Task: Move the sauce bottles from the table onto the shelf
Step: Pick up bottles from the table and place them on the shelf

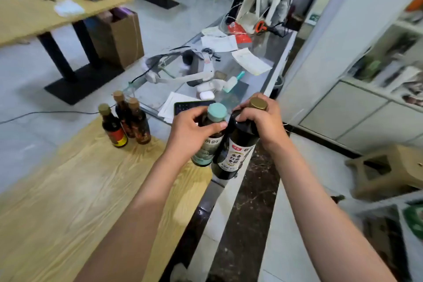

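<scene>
3 small brown-capped bottles [124,121] stand on the wooden counter [68,190], left of the hands. The left hand [191,129] grips the teal-capped bottle [209,137]; touching it, the right hand [261,121] grips the gold-capped dark bottle [235,151].

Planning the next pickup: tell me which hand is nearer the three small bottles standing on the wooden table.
Left. The left hand, gripping the teal-capped bottle, is just right of the three small bottles; the right hand, on the gold-capped bottle, is farther right.

Teal-capped bottle [209,135] — gold-capped bottle [235,146]
</scene>
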`<state>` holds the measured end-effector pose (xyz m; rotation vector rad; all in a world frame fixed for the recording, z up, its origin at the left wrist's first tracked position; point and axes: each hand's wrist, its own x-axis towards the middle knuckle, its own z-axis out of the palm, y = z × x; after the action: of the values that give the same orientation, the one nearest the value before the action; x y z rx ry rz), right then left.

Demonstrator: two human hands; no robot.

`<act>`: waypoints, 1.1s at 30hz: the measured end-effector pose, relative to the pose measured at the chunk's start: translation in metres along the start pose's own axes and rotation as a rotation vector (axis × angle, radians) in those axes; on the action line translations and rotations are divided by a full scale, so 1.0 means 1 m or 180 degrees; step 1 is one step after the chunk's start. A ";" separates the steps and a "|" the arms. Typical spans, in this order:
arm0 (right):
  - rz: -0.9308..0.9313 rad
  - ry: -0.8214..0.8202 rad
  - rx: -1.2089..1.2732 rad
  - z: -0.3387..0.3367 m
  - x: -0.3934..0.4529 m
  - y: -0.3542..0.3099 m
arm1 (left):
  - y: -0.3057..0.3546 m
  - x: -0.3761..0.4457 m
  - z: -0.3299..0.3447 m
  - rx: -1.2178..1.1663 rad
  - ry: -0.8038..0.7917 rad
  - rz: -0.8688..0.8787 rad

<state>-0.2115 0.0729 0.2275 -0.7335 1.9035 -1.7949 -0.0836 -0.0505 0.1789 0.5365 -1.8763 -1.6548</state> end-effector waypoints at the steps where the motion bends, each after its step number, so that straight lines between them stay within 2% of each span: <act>1: -0.0046 0.0096 0.0003 -0.021 -0.008 -0.008 | 0.011 0.001 0.019 0.0012 -0.0127 0.0073; 9: -0.0320 0.0981 0.0058 -0.213 -0.101 -0.058 | 0.099 -0.024 0.201 -0.0178 -0.1232 0.0522; 14: -0.0313 0.1797 0.0002 -0.351 -0.190 -0.077 | 0.143 -0.079 0.348 -0.0285 -0.1827 0.0738; 21: -0.0372 0.2585 -0.0385 -0.507 -0.299 -0.095 | 0.193 -0.158 0.517 -0.0555 -0.2453 0.0928; 26: -0.0462 0.2953 -0.0690 -0.600 -0.364 -0.122 | 0.227 -0.209 0.625 -0.0966 -0.2793 0.0976; 33: -0.0329 0.3480 -0.0777 -0.690 -0.408 -0.161 | 0.270 -0.248 0.738 -0.1652 -0.2942 0.0840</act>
<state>-0.3164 0.8610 0.4194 0.1999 2.8001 -2.2921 -0.3580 0.7063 0.3567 -0.7842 -1.8082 -2.2794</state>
